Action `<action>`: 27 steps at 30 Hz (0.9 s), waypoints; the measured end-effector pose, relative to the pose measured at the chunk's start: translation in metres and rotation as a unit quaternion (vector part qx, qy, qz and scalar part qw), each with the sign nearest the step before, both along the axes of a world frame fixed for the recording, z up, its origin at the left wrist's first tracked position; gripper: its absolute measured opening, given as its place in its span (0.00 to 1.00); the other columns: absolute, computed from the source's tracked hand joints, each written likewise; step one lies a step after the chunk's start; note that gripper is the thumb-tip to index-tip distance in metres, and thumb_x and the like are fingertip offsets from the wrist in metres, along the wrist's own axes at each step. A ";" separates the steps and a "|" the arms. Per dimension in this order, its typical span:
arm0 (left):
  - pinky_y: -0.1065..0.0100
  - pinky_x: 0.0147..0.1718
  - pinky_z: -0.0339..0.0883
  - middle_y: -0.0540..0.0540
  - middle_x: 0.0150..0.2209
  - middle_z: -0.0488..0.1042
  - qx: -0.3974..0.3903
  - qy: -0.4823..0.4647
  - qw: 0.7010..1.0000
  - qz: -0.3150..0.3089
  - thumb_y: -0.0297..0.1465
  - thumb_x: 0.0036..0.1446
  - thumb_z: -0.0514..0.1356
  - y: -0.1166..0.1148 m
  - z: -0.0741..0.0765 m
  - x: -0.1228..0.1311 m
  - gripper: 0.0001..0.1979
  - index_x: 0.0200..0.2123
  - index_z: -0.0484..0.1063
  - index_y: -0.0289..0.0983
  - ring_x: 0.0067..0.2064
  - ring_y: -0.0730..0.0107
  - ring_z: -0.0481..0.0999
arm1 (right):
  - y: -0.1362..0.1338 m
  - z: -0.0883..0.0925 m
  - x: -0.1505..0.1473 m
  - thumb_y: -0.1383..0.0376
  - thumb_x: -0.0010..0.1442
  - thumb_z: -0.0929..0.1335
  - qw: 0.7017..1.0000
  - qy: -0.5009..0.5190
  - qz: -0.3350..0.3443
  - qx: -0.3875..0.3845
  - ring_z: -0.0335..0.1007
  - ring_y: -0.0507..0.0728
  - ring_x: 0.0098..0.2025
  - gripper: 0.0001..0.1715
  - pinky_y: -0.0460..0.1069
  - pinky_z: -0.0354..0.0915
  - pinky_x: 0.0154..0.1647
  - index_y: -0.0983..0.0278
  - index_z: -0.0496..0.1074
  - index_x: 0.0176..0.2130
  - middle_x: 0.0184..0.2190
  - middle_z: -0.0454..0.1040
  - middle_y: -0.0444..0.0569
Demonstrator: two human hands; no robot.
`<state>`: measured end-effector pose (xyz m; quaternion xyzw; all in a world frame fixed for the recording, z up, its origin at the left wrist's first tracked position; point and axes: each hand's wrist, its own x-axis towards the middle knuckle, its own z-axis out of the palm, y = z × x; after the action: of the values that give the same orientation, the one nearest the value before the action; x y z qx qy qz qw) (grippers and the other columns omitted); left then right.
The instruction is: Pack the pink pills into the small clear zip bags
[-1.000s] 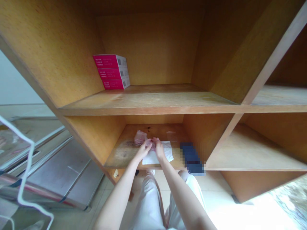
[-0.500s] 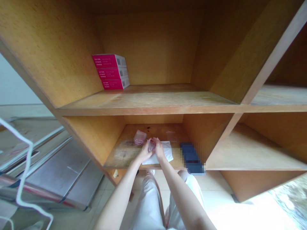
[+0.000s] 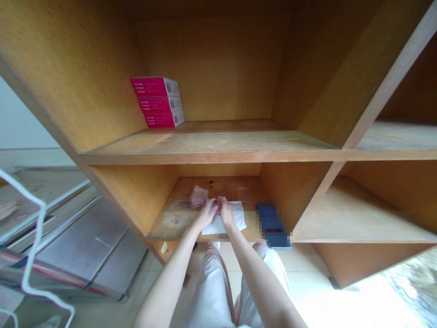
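On the lower shelf, my left hand (image 3: 206, 215) and my right hand (image 3: 226, 213) are close together with fingers curled round a small clear plastic bag (image 3: 217, 209). Something pinkish shows in it, too small to make out, and the fingers hide much of the bag. Beneath them lies a white sheet (image 3: 237, 213), cloth or paper. Just left of my left fingertips is another small clear bag (image 3: 198, 196) with pink-red contents. Behind and right of my right hand a flat clear bag (image 3: 243, 194) rests on the wood.
Several pink-and-white boxes (image 3: 160, 102) are stacked on the upper shelf (image 3: 218, 141). A dark blue, pixelated object (image 3: 273, 225) lies at the lower shelf's right edge. To the left are a metal-sided table (image 3: 92, 246), a white cable (image 3: 37, 246) and another person's hand (image 3: 8, 209).
My left hand has shifted slightly and covers more of the bag between my hands. Another person's hand has come into view at the far left.
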<state>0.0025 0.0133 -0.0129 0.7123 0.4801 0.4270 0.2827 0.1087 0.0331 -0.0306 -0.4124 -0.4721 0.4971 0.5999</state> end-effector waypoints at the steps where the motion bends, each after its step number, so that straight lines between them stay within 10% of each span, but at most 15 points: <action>1: 0.59 0.52 0.55 0.43 0.49 0.65 0.001 0.005 1.000 -0.001 0.35 0.56 0.50 0.000 0.000 0.000 0.16 0.48 0.60 0.40 0.52 0.63 0.64 | 0.000 0.000 0.000 0.49 0.58 0.53 1.000 -0.001 -0.002 0.000 0.67 0.56 0.44 0.29 0.51 0.60 0.47 0.62 0.70 0.43 0.42 0.73 0.50; 27: 0.60 0.50 0.58 0.40 0.51 0.65 -0.044 -0.029 0.996 -0.065 0.25 0.37 0.64 -0.004 0.006 -0.003 0.34 0.50 0.57 0.38 0.51 0.61 0.66 | 0.003 -0.002 -0.002 0.54 0.58 0.55 0.999 0.038 -0.001 -0.016 0.67 0.56 0.46 0.24 0.52 0.59 0.49 0.63 0.70 0.41 0.42 0.73 0.50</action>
<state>-0.0008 0.0096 -0.0064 0.7163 0.4425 0.4064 0.3549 0.1063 0.0356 -0.0322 -0.4031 -0.4408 0.5192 0.6112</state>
